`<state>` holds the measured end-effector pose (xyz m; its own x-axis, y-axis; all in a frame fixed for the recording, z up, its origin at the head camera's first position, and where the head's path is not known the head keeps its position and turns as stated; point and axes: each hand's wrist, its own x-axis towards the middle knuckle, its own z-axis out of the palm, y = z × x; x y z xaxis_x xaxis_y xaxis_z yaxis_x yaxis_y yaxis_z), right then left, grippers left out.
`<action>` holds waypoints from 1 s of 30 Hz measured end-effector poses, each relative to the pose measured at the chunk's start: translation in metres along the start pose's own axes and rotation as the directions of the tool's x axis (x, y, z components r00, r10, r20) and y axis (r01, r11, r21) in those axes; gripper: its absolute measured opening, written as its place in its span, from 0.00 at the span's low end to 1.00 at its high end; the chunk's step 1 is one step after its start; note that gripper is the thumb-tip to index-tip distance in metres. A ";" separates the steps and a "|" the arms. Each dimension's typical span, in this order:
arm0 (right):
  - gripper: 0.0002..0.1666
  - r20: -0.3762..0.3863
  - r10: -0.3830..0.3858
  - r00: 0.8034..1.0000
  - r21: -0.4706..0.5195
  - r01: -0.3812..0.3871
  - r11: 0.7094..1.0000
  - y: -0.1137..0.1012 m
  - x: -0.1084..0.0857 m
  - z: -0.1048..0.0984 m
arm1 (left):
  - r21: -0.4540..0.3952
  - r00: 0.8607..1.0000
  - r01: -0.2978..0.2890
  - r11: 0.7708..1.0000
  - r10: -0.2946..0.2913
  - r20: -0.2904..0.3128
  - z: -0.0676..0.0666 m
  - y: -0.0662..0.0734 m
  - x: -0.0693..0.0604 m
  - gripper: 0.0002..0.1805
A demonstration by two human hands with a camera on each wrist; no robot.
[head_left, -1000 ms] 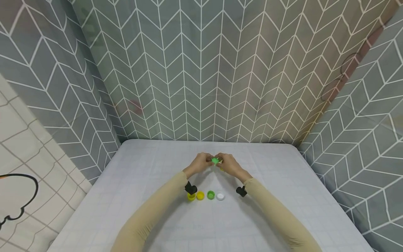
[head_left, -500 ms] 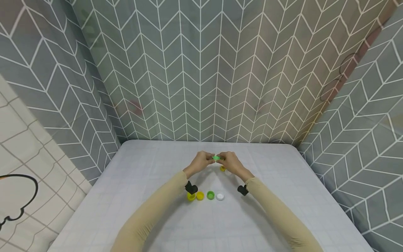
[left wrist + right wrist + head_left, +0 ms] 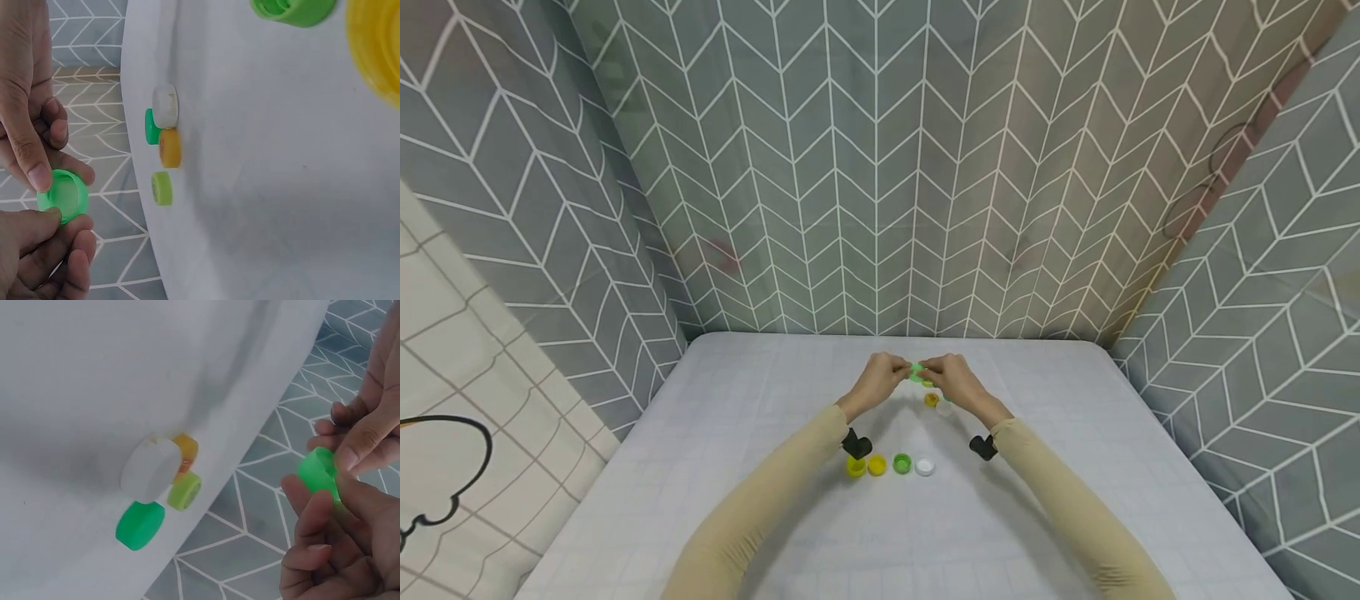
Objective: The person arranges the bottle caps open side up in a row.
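Both hands hold one bright green bottle cap (image 3: 69,195) above the far part of the table. My left hand (image 3: 874,385) pinches its left side between thumb and fingers. On the other side, my right hand (image 3: 957,387) pinches it too. The left wrist view looks into the cap's hollow; in the right wrist view fingers cover part of the green cap (image 3: 317,467). Below the hands lie a white cap (image 3: 151,470), an orange-yellow cap (image 3: 932,400), a lime cap (image 3: 162,189) and a darker green cap (image 3: 140,525), close together.
Nearer the body, a row holds two yellow caps (image 3: 877,465), a green cap (image 3: 902,463) and a white cap (image 3: 924,465). A white cloth covers the table (image 3: 760,400). Its far edge meets a grey patterned curtain (image 3: 880,208).
Both hands have shifted slightly away from the body with the green cap, which has turned between the fingers. The right hand has moved a little rightward, baring the orange-yellow cap below.
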<state>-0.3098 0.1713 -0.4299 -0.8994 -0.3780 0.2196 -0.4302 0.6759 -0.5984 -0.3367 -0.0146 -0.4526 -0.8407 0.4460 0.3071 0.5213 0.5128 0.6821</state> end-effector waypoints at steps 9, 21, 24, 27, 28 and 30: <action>0.12 0.000 0.015 1.000 -0.029 -0.015 0.999 -0.009 -0.009 -0.015 | 0.036 0.998 -0.005 0.999 0.003 0.056 -0.003 0.014 -0.001 0.11; 0.10 0.057 0.096 0.994 -0.087 -0.090 0.992 -0.024 -0.027 -0.028 | 0.046 0.985 0.046 0.998 -0.053 0.165 0.002 0.040 -0.010 0.10; 0.10 0.092 0.104 0.990 -0.101 -0.095 0.990 -0.026 -0.032 -0.032 | 0.036 0.981 0.039 0.999 -0.045 0.188 0.004 0.047 -0.012 0.11; 0.09 0.123 0.110 0.986 -0.121 -0.095 0.988 -0.028 -0.038 -0.036 | 0.023 0.977 0.041 0.999 -0.045 0.208 0.007 0.053 -0.015 0.11; 0.09 0.135 0.111 0.985 -0.129 -0.093 0.987 -0.028 -0.040 -0.037 | 0.021 0.975 0.045 0.999 -0.048 0.217 0.008 0.055 -0.016 0.11; 0.10 0.159 0.116 0.980 -0.145 -0.093 0.985 -0.029 -0.044 -0.038 | 0.021 0.970 0.051 0.998 -0.054 0.237 0.010 0.057 -0.018 0.11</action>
<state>-0.2610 0.1922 -0.3933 -0.9193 -0.3930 0.0235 -0.3516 0.7928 -0.4977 -0.2900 0.0139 -0.4261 -0.8089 0.5788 0.1036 0.4810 0.5500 0.6827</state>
